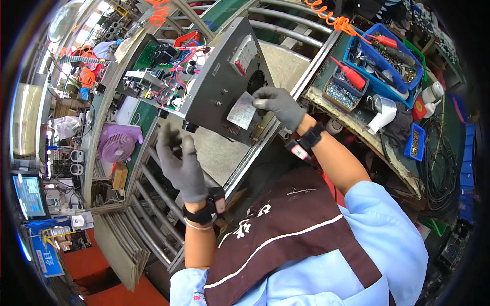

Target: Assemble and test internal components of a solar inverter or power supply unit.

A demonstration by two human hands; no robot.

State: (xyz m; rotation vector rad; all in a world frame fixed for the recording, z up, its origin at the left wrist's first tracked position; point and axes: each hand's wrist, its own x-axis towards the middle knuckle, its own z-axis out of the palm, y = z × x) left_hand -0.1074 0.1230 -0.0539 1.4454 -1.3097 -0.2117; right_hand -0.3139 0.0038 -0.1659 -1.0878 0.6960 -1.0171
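A dark metal machine housing (pixel 214 76) stands tilted in front of me, its back open to coloured wires and circuit parts (pixel 178 84). In a grey glove, my right hand (pixel 280 106) pinches the edge of a whitish, shiny label (pixel 241 113) between thumb and fingers. The label lies against or just over the panel's lower part; whether it is stuck down I cannot tell. Also gloved, my left hand (pixel 181 168) is raised near the housing's lower left corner, fingers apart and holding nothing. A white-and-red sticker (pixel 244 55) is higher on the panel.
The housing rests on a pale board (pixel 217 155) over a roller conveyor (pixel 155 204). On the right bench are blue bins (pixel 383 58) of screws and tools, a red-tipped bottle (pixel 352 76) and a tape dispenser (pixel 383 113). A purple fan (pixel 117 145) stands left. Orange coiled hoses (pixel 339 23) hang above.
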